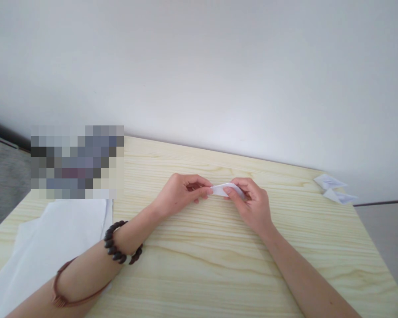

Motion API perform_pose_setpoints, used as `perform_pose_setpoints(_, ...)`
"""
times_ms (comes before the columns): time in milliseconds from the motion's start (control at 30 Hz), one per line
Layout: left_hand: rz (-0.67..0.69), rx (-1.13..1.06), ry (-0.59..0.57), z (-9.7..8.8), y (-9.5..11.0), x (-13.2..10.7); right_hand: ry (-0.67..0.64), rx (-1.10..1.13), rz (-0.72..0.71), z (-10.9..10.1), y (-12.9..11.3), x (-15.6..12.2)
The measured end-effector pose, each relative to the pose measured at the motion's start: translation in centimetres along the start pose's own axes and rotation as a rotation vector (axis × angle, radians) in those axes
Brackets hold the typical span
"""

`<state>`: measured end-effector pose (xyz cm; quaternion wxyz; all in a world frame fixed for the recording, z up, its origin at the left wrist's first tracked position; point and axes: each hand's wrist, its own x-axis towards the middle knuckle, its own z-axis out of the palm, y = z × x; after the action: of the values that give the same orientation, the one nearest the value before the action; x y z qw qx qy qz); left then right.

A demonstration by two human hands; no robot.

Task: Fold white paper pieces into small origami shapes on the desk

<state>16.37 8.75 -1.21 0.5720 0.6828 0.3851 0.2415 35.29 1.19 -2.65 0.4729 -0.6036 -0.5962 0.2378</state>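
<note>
A small folded piece of white paper (220, 190) is held between my two hands above the middle of the table. My left hand (187, 191) pinches its narrow left end between thumb and fingers. Around the wider right end, my right hand (250, 198) is closed, with the thumb pressed on the near face and the fingers behind. Part of the paper is hidden by the right fingers. On my left wrist is a dark beaded bracelet (110, 240), with a brown cord further up the arm.
White paper sheets (69, 229) lie in a loose stack at the left, partly under my left forearm. Two folded white paper pieces (340, 196) sit at the table's right back edge. A pixelated patch covers the back left corner. A pale wall (219, 79) rises behind the wooden table (199, 274).
</note>
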Motion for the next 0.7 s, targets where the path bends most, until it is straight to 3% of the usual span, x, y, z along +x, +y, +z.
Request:
perform_pose_setpoints(333, 0.101, 0.243, 0.010, 0.17, 0.33, -0.50, -0.014, -0.099, -0.042, 0.05, 0.04, 0.01)
perform_pose_setpoints(567, 0.117, 0.272, -0.088, -0.19, 0.42, -0.29, -0.035, -0.105, -0.058, -0.11, 0.15, -0.04)
perform_pose_setpoints(700, 0.142, 0.389, -0.079, -0.13, 0.57, -0.32, -0.038, -0.127, -0.076, -0.06, 0.15, -0.13)
